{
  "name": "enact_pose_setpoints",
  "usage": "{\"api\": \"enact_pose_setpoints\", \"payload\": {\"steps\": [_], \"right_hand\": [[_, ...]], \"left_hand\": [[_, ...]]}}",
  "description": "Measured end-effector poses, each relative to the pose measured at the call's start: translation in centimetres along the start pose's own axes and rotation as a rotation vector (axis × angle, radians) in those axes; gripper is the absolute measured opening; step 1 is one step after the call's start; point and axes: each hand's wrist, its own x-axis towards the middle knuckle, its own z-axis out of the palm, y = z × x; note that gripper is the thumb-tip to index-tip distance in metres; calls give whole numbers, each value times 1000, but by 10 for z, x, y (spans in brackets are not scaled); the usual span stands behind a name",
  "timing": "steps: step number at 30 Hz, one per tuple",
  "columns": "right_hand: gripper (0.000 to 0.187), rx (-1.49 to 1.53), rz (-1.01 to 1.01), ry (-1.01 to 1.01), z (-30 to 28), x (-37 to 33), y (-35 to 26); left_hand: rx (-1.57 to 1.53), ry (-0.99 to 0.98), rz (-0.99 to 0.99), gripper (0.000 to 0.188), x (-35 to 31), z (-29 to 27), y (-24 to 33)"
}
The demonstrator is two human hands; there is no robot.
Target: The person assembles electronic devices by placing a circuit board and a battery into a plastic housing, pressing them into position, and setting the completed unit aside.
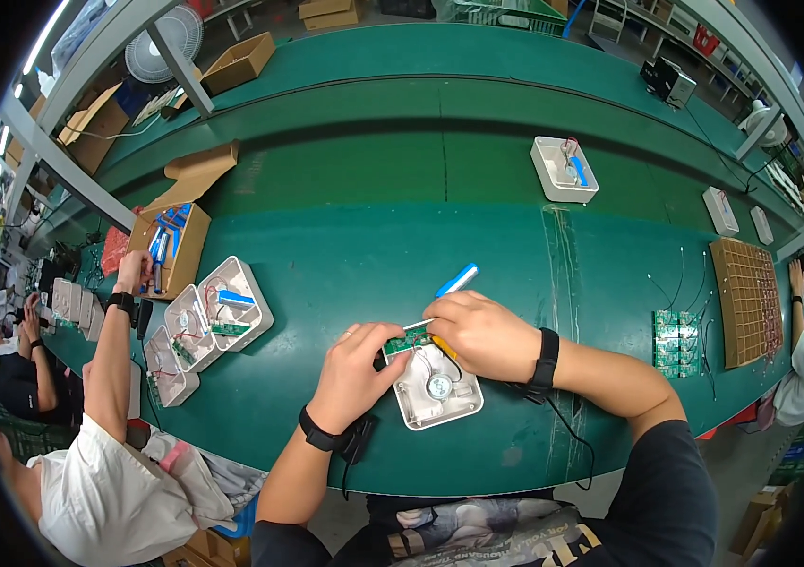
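Just in front of me lies a white plastic housing point(432, 408), open side up, with a round silver speaker-like part point(439, 386) and thin wires inside. My left hand point(357, 367) pinches a small green circuit board point(400, 344) at the housing's far edge. My right hand point(483, 333) is closed around a tool with a yellow handle point(444, 349); its kind is mostly hidden by the fingers. A thin metal piece point(418, 324) shows between the hands, over the board. Beyond my right hand a blue cylindrical battery point(459, 280) rests on the green bench.
To the left stand several white housings point(249, 326) with boards and wires, and a cardboard box point(192, 248) of blue batteries, where a co-worker's hand point(134, 272) reaches in. Another housing point(564, 194) sits far right. Green boards point(676, 342) lie beside a cardboard divider tray point(740, 302).
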Motion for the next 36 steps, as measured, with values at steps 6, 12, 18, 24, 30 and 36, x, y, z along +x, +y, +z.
{"api": "enact_pose_setpoints", "payload": {"steps": [6, 12, 18, 24, 30, 36], "right_hand": [[18, -35, 47, -118, -16, 2, -8], [14, -118, 81, -195, -11, 0, -12], [13, -78, 58, -78, -6, -1, -4], [12, -6, 44, -57, -8, 1, 1], [13, 38, 36, 9, -3, 1, 4], [15, 109, 95, -78, -2, 2, 11]], "left_hand": [[18, -12, -25, 28, -1, 0, 4], [53, 20, 81, 17, -1, 3, 3], [84, 38, 52, 11, -3, 5, 7], [88, 27, 27, 10, -1, 3, 9], [62, 7, 4, 10, -2, 4, 9], [59, 5, 23, 11, -2, 3, 7]]}}
